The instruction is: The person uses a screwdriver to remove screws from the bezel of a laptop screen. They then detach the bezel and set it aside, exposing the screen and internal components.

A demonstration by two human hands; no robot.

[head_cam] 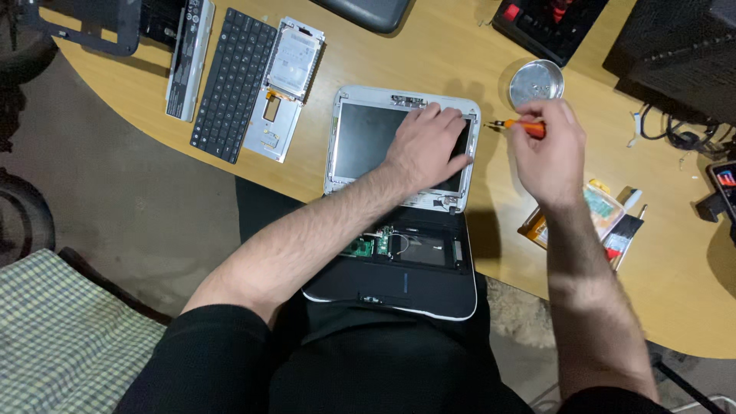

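Observation:
A small opened laptop lies flat, its screen half on the wooden table and its black base over my lap. The base is open, showing a green circuit board. My left hand rests flat on the screen's right side, fingers spread. My right hand is just right of the screen's top corner, closed around an orange-handled screwdriver whose tip points left toward that corner.
A detached black keyboard, a grey battery pack, a hard drive on a metal bracket lie at the left. A round metal tin sits behind my right hand. Packets and a tool lie right; cables at far right.

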